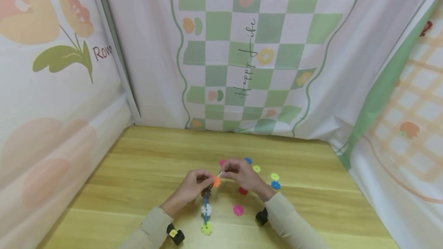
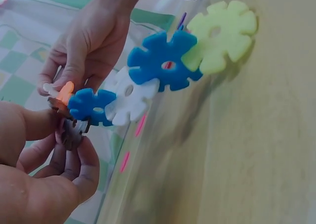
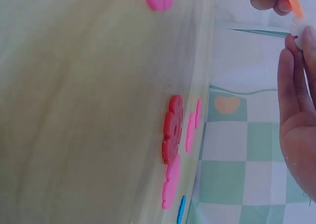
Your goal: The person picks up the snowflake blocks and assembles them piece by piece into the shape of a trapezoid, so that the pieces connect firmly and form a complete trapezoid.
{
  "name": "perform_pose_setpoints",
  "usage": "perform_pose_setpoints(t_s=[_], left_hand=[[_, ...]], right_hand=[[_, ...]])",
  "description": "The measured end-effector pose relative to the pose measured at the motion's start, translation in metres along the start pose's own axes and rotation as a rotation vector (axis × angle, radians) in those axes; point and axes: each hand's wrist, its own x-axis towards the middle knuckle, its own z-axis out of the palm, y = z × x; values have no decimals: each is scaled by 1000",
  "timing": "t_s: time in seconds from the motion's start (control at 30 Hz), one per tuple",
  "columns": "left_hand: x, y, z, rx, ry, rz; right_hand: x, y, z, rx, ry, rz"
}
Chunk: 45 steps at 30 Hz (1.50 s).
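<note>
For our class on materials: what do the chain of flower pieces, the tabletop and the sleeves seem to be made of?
Chain of flower pieces: probably smooth plastic, from even colour and clean notches. Tabletop: wood or wood-look laminate, faintly shiny; streaked grain fits both. Sleeves: likely matt cloth, from soft creases.

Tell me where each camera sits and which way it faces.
Head: worn on the head, facing forward and down at the table and checked curtain; left hand, right hand and sleeves show.
Left wrist: on that wrist, facing the flower chain; both hands show.
Right wrist: on that wrist, facing the table and curtain; right hand at right edge, left hand partly at top.
Both wrist views share the orange flower.
</note>
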Motion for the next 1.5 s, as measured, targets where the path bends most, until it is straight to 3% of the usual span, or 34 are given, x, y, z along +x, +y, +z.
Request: perform_pose_setpoints(t_s=[0.33, 0.6, 0.7, 0.83, 0.97, 1.07, 1.27, 1.5], left_hand=[[-3, 4, 6, 38, 138, 35], [-4, 8, 6, 8, 156, 50], [-3, 9, 5, 18, 126, 46], [0, 7, 1, 25, 34, 16], [3, 3, -3, -49, -91, -19], [2, 1, -2, -119, -148, -30], [2, -2, -4, -91, -110, -33], [2, -1, -3, -90, -96, -35]], right_hand=[[2, -4, 9, -68, 65, -88], [3, -8, 10, -239, 73, -271], [4, -12, 6, -259, 37, -240], [7, -16, -3, -254, -52, -155], [10, -19, -9, -243, -127, -69], [12, -20, -12, -244, -162, -15], [26, -11, -32, -355, -205, 91], [43, 6, -44, -488, -185, 185]])
